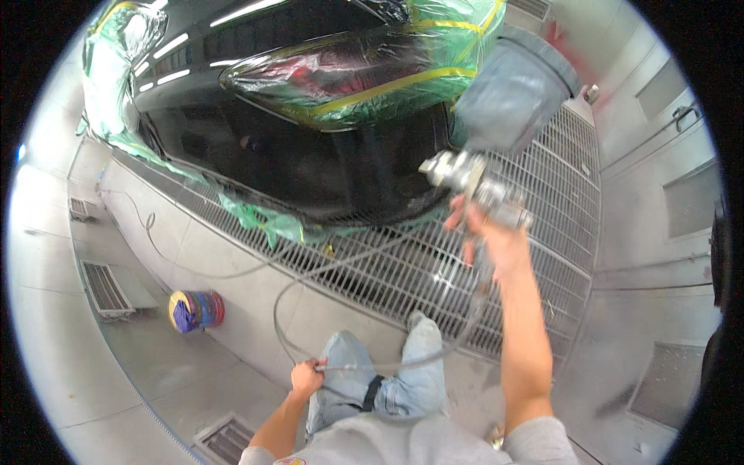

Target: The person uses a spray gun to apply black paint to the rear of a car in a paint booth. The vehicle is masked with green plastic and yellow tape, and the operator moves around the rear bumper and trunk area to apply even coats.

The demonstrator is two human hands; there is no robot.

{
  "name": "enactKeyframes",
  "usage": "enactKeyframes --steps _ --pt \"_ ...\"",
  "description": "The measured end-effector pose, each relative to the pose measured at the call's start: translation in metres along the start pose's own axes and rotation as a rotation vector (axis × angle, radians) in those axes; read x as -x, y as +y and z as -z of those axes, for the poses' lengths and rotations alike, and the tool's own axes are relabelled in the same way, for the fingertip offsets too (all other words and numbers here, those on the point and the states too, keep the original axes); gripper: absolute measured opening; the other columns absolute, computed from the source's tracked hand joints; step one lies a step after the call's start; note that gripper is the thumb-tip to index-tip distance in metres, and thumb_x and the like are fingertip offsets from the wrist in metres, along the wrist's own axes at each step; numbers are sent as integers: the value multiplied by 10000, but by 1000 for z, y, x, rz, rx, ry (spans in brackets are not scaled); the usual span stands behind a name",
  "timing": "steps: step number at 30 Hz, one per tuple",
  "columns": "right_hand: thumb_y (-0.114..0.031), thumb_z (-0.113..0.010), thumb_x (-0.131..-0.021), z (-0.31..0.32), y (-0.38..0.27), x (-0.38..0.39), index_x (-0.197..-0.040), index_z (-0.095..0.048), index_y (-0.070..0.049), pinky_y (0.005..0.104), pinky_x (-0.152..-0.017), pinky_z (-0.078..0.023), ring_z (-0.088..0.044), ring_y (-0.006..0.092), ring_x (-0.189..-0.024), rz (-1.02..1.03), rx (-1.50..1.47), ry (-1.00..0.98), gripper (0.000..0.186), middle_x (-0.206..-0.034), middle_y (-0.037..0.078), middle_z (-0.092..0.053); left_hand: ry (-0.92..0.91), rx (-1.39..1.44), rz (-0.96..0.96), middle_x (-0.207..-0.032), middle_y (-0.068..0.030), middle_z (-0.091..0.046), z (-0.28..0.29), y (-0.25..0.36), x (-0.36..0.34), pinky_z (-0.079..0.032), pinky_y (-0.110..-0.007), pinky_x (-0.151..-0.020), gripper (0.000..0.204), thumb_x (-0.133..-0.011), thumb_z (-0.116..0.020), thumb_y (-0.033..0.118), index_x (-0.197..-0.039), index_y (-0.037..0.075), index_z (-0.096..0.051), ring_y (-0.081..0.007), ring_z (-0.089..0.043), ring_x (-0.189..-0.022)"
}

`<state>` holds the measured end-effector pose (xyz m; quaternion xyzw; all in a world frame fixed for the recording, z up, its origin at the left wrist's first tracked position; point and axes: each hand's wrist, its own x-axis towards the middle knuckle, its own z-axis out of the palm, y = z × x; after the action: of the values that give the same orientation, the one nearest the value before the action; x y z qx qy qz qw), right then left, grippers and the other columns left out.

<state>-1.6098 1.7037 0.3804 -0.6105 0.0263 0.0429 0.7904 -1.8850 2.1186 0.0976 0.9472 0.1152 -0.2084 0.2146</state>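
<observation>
My right hand (496, 244) grips a metal spray gun (473, 178) with a large grey cup (515, 89) on top, slightly blurred. The gun's nozzle points left, close to the glossy black car body panel (310, 167). Fingers of my right hand wrap round the handle, partly hidden by the gun. Down by my left knee, my left hand (308, 376) is closed round the grey air hose (387, 366), which curves up to the gun's handle. Green masking film (457, 46) with yellow tape covers parts of the car, some of it clear over a red-tinted lamp area (310, 77).
Metal floor grating (542, 201) runs under and beside the car. Loops of hose lie across the floor at the left. A colourful bucket (198, 310) stands on the floor to the left, near wall vents (108, 288). Pale booth walls with door panels (690, 198) rise at the right.
</observation>
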Motion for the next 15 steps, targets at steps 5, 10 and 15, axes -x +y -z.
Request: enactKeyframes --steps 5,10,15 --pt "-198 -705 -989 38 -64 -43 -1088 -669 6 285 -352 -445 -557 149 -423 85 177 497 229 -867 151 -716 -29 17 -52 -736 -225 -697 60 41 33 -529 -555 -650 429 -957 -664 461 -790 69 -712 -470 -677 -718" --pt "-159 -710 -979 -1 -61 -47 -1062 -673 14 304 -349 -421 -535 159 -405 174 345 708 195 -799 135 -699 -65 71 -16 -763 -244 -702 89 14 26 -531 -567 -683 453 -958 -653 491 -820 64 -722 -482 -679 -754" --pt "-170 -719 -969 -120 -35 -12 -1055 -682 -16 305 -341 -417 -533 157 -408 70 397 734 181 -769 117 -688 -139 62 53 -810 -265 -710 110 -87 -1 -542 -565 -753 451 -953 -652 485 -869 52 -742 -493 -683 -831"
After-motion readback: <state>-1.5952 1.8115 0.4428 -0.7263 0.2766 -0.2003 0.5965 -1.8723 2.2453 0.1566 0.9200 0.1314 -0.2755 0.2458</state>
